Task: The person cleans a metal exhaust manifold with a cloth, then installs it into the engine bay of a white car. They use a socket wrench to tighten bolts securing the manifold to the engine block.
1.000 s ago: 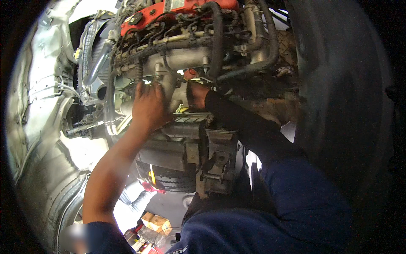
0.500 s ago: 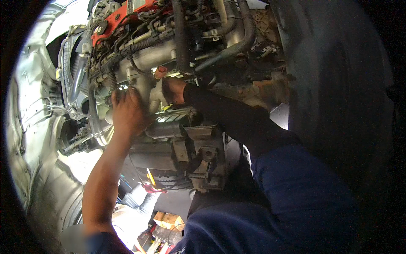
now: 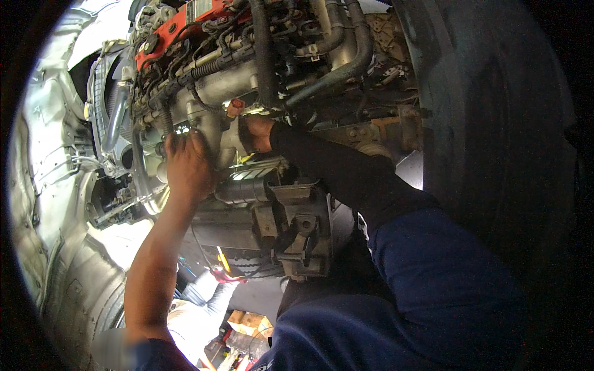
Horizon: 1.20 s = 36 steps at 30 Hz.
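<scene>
An engine with a red cover (image 3: 182,28) and a grey metal intake manifold (image 3: 216,86) fills the upper part of the view. My left hand (image 3: 189,166) reaches up to the manifold's lower side, its fingers bent inward around something too dark to make out. Just right of it, my right hand (image 3: 258,133) goes in behind a grey metal pipe (image 3: 232,136), which hides its fingers. Above that wrist hangs an orange-red connector (image 3: 235,107). A black sleeve (image 3: 334,164) covers my right forearm; the left one is bare.
Thick black hoses (image 3: 337,77) cross above my right arm. Below my hands sit a dark ribbed housing (image 3: 244,188) and a bracket (image 3: 303,232). A person in light clothing (image 3: 192,318) is low down, near a cardboard box (image 3: 250,323). Pale body panels (image 3: 55,198) line the left.
Both hands stay in nearly the same places. My left forearm has shifted slightly to the right, and the view has moved a little.
</scene>
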Available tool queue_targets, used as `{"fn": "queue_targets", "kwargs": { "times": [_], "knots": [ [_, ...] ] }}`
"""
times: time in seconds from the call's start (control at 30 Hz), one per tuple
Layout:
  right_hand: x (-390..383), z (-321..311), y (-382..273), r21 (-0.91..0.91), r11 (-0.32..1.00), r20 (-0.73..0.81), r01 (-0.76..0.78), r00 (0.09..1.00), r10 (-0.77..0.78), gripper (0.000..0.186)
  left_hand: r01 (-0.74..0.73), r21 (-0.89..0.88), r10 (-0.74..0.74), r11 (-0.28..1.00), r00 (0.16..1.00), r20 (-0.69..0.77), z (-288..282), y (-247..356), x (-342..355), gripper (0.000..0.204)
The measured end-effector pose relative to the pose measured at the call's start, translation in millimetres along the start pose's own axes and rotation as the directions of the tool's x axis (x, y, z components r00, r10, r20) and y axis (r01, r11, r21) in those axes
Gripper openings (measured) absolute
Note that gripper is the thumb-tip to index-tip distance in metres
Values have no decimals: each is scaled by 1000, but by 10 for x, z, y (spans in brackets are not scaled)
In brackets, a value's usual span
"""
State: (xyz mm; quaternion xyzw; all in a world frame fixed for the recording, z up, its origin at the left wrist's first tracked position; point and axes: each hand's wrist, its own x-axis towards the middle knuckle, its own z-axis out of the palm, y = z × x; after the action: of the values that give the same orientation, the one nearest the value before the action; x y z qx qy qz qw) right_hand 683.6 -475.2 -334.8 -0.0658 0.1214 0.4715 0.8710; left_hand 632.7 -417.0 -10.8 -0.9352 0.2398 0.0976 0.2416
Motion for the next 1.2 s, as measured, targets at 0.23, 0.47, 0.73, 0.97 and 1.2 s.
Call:
{"fn": "queue_targets", "kwargs": {
  "times": [0.23,0.47,0.73,0.97,1.2],
  "knots": [
    [-220,107,-57,12,1000,50,2,999,-2,30,-2,-45,3,999,1000,18,-23,-15,-4,107],
    [-440,397,-187,-5,1000,-7,-15,1000,15,30,-4,-66,-1,998,997,-79,14,14,6,98],
    [-591,491,-214,-4,1000,52,13,999,-13,34,-19,0,19,1000,998,-58,-30,2,-12,113],
    [-481,449,-198,-14,997,-46,71,996,-72,27,36,-18,-34,999,991,127,-118,14,13,126],
    [-952,902,-349,-23,990,-3,140,990,-140,29,45,-23,-41,999,991,126,-124,24,6,125]
  ]
}}
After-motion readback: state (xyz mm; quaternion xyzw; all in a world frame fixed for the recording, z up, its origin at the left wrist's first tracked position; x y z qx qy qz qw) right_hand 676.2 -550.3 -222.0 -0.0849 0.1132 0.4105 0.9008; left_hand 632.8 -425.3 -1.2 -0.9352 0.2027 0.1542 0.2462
